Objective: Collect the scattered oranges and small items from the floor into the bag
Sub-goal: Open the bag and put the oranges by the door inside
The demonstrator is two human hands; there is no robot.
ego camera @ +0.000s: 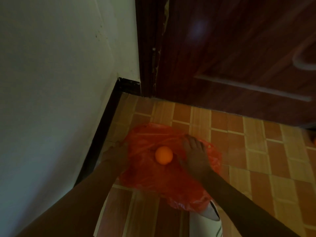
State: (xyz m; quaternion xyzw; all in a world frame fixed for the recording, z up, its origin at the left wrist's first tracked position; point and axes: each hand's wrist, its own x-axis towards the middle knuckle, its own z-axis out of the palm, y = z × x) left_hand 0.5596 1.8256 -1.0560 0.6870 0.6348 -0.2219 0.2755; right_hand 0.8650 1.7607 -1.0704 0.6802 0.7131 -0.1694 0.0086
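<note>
A red plastic bag (164,182) lies crumpled on the tiled floor by the wall corner. One orange (163,155) rests in its middle; whether it sits inside the mouth or on top of the plastic is unclear. My left hand (119,149) is at the bag's left edge and seems to pinch the plastic, though it is dim and blurred. My right hand (193,149) lies on the bag just right of the orange, fingers stretched out over the plastic. A second orange (314,141) peeks in at the far right edge of the floor.
A white wall with a dark skirting board (102,134) runs along the left. A dark wooden door (239,57) closes off the far side. A white shoe (208,218) stands at the bag's near edge. Brown tiled floor (256,151) stretches to the right.
</note>
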